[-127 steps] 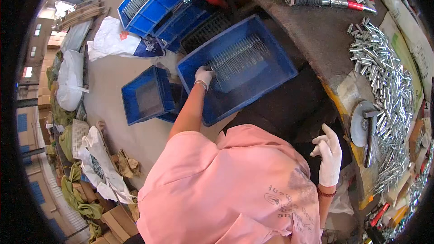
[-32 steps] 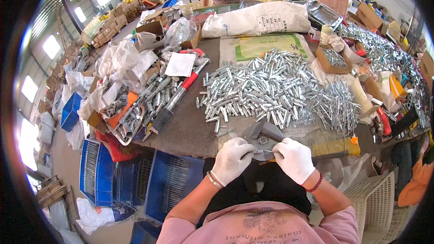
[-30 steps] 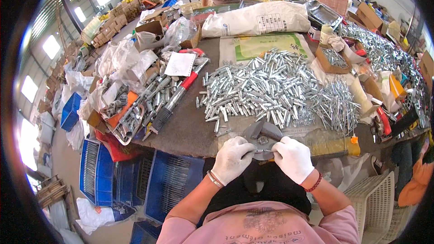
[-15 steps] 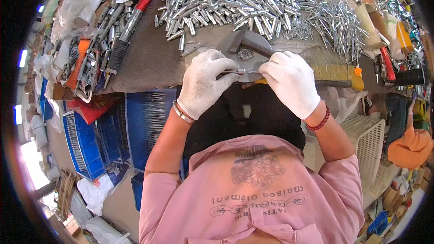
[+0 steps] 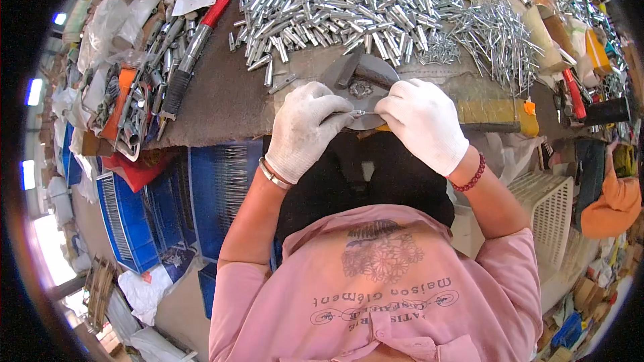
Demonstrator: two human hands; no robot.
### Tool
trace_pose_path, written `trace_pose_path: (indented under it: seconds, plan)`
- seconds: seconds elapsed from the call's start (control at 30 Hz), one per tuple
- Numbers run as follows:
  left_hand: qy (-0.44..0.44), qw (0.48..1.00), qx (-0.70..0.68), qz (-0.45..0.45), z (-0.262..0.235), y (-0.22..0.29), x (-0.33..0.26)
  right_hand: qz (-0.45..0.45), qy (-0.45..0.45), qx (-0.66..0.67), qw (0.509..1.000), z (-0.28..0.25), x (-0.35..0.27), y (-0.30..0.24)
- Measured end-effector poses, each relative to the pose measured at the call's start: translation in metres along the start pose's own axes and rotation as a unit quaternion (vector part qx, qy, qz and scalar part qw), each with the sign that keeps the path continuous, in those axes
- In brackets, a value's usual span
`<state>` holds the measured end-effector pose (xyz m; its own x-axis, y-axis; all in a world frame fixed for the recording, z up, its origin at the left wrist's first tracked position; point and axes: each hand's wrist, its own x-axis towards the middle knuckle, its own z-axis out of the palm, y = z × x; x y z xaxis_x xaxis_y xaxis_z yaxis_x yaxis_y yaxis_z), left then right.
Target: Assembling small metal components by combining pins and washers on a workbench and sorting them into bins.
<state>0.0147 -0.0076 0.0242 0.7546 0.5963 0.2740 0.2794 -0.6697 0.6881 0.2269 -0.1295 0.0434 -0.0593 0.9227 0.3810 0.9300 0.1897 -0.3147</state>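
Both of my hands wear white gloves and meet at the near edge of the brown table [image 5: 221, 104]. My left hand [image 5: 305, 131] and my right hand [image 5: 424, 123] pinch the two ends of one small thin metal piece [image 5: 360, 113] between their fingertips. Just beyond the fingers lies a round grey metal plate [image 5: 362, 77] with a dark wedge-shaped tool on it. Farther back a big heap of short silver metal tubes [image 5: 349, 0] covers the table.
A pile of thin silver pins [image 5: 496, 33] lies at the right. Long tools with red and black handles [image 5: 194, 40] lie at the left. Blue plastic crates [image 5: 215, 188] with metal parts stand below the table's left edge, a white basket [image 5: 547, 214] at the right.
The view has tipped down and closer to my hands. The hands stay together on the small metal piece at the table edge. Earlier my left hand reached into a blue crate.
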Motion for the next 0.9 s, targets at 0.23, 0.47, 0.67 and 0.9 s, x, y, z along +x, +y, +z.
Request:
trace_pose_path:
  seconds: [0.23,0.47,0.67,0.9]
  plan:
    - [0.02,0.999,0.016,0.039,0.008,-0.005,0.003,-0.042,-0.02,-0.025,0.999,0.0,0.006,0.004]
    - [0.072,0.995,0.016,0.061,0.01,0.001,-0.004,-0.006,0.054,-0.028,0.998,0.003,-0.009,0.008]
    - [0.071,0.996,0.008,0.048,0.008,0.006,-0.004,0.215,0.12,-0.063,0.967,-0.028,-0.022,0.071]
    - [0.085,0.995,0.007,0.05,0.008,0.009,-0.003,0.073,0.079,-0.061,0.992,-0.016,0.005,0.095]
